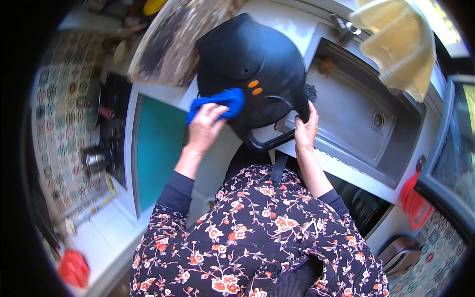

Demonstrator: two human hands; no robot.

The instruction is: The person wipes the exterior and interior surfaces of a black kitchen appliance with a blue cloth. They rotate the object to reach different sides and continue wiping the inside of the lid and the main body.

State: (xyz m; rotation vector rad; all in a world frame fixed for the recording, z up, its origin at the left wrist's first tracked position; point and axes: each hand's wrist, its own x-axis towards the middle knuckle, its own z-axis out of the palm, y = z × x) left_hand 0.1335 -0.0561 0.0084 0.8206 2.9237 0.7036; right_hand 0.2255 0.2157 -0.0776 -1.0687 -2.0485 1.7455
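Observation:
A large, curved black plastic shell (274,55) is tilted over the counter in front of me. It has a small round hole, two orange oval marks (255,87) and a loop-like bar (272,143) at its near end. My left hand (208,120) grips a bunched blue cloth (220,104) against the shell's left side. On the other side, my right hand (306,128) clasps the shell's near right edge, thumb and fingers around it. The shell hides part of the counter.
Right of the shell is a grey sink (356,104) with a tap (347,31); a dark scouring pad (310,92) lies at its left edge. A yellowish cloth (399,48) hangs over its far corner. A worn wooden board (178,41) stands at left. An open window (451,148) juts in.

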